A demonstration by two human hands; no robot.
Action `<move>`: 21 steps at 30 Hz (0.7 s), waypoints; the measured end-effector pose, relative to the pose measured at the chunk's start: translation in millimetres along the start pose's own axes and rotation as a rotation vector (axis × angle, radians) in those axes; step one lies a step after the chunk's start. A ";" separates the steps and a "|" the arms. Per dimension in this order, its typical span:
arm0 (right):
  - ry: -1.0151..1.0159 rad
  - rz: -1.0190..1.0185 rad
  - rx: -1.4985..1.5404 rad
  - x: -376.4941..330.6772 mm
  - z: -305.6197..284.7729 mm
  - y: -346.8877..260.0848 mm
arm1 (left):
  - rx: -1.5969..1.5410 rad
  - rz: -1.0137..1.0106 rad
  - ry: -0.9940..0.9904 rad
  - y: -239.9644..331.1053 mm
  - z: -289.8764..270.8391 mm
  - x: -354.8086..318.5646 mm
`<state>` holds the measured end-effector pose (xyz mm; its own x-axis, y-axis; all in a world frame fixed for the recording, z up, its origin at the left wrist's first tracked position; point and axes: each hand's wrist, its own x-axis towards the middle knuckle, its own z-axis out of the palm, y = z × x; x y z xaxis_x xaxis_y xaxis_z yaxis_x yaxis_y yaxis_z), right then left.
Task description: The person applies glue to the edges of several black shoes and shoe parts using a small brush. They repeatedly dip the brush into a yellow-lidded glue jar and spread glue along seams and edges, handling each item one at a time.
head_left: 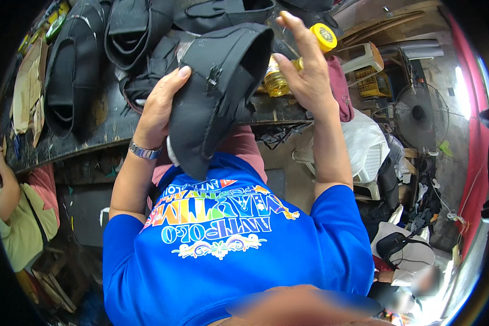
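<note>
- Left hand (160, 106): fingers clamped on the black shoe upper (217, 81), most of them hidden behind it.
- Right hand (309, 76): fingers apart beside the upper, partly covering a yellow jar (277, 85); contact unclear.
- Beyond left fingers, more uppers (146, 27), cut off above.

Black shoe upper (204, 103) looks like matt cloth, watch (144, 150) is shiny metal, yellow lid (324, 37) is glossy plastic, desk (103, 111) is pretty scuffed, left cardboard (28, 89) is dull.
</note>
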<state>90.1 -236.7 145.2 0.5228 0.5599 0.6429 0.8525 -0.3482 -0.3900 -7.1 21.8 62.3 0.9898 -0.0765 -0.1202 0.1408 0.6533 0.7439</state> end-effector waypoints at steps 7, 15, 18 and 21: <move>-0.117 0.016 0.028 14.2 -0.3 14.7 | -0.065 -0.104 -0.227 12.0 -7.5 2.0; 0.081 0.159 -0.243 47.4 -79.6 73.2 | 0.165 0.257 -0.105 -12.2 -16.7 22.2; 0.321 0.169 -0.474 69.2 -114.6 143.0 | 0.522 0.413 -0.004 -28.3 -25.0 20.1; 0.342 0.583 -0.461 96.2 -138.2 215.0 | 1.057 0.597 -0.020 -44.1 -25.8 17.5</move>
<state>322.9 -361.5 214.3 0.7874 -0.0413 0.6151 0.3168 -0.8288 -0.4612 3.4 11.1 10.4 0.9038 0.0094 0.4278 -0.3984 -0.3463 0.8493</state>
